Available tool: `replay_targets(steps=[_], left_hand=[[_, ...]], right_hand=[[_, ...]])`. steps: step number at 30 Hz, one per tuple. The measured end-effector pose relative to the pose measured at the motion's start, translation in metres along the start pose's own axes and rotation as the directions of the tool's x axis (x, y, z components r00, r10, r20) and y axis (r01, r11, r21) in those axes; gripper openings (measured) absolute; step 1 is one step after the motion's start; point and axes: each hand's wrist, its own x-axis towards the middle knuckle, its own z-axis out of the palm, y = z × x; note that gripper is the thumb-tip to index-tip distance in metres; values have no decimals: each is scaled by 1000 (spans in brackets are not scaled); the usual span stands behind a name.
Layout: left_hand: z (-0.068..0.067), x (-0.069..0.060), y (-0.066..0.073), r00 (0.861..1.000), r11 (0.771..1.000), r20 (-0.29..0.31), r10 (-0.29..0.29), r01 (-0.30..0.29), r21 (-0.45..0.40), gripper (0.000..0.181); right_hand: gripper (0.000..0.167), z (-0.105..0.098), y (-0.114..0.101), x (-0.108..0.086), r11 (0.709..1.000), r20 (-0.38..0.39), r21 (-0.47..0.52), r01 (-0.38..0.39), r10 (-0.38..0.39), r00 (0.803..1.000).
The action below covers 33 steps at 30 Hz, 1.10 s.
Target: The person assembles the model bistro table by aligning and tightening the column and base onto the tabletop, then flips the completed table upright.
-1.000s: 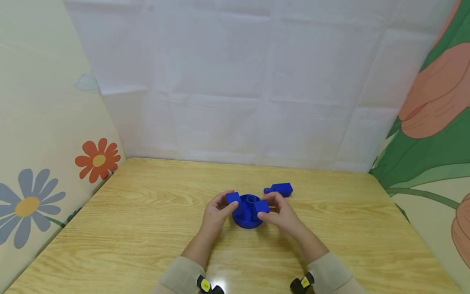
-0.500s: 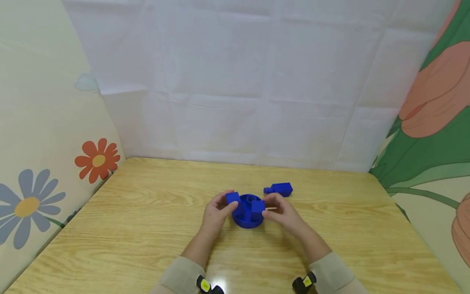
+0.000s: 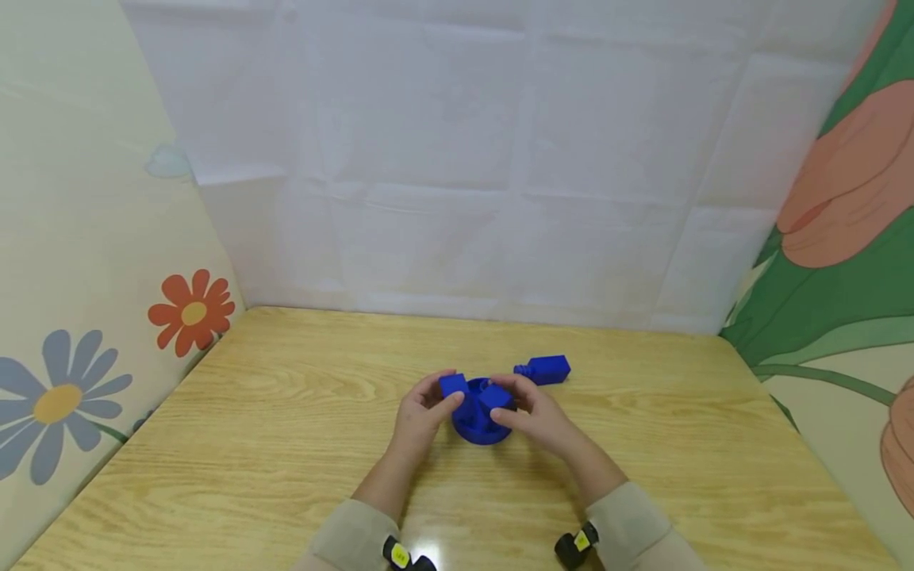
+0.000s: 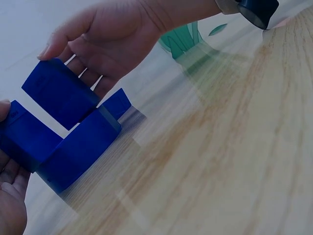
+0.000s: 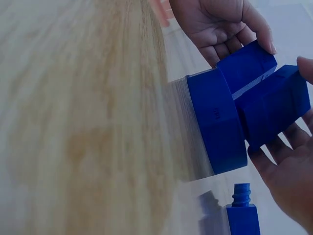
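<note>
A round, shallow blue dish (image 3: pixel 480 434) with raised parts inside stands on the table. My left hand (image 3: pixel 421 408) pinches a blue block (image 3: pixel 453 385) at the dish's left side; in the right wrist view this block (image 5: pixel 247 63) meets the dish rim. Thumb and fingers of my right hand (image 3: pixel 537 408) grip a second blue block (image 3: pixel 496 398) over the dish's right part. That second block (image 4: pixel 58 93) looks tilted in the left wrist view, its lower end at the rim. Whether it touches the dish floor is hidden.
Behind the right hand, a blue bottle-shaped piece (image 3: pixel 550 369) with a threaded neck lies on its side on the wooden table (image 3: pixel 286 412). A white cloth (image 3: pixel 428 159) hangs along the back edge. Flower-printed panels stand left and right.
My right hand has moved a little left with its block, which has turned and now sits closer to the dish's middle. The left hand and its block have stayed in place.
</note>
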Motion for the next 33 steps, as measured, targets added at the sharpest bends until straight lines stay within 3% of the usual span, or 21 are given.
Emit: replay_targets(steps=[13,19,25,33], left_hand=[[2,1,1,1000,1000,-8,-19,19,-6,42],[2,2,0,1000,1000,-5,-24,24,-4,43],[4,1,0,1000,999,-7,-15,15,-31,43],[6,0,2,1000,998,4,-6,6,-57,44]], right_hand=[[37,0,4,4,999,-140,35,36,-31,990],[35,-1,2,5,999,-194,32,-25,31,981],[47,-2,2,8,997,-179,-13,-78,74,981],[52,-5,4,11,997,-119,-56,-53,46,992]])
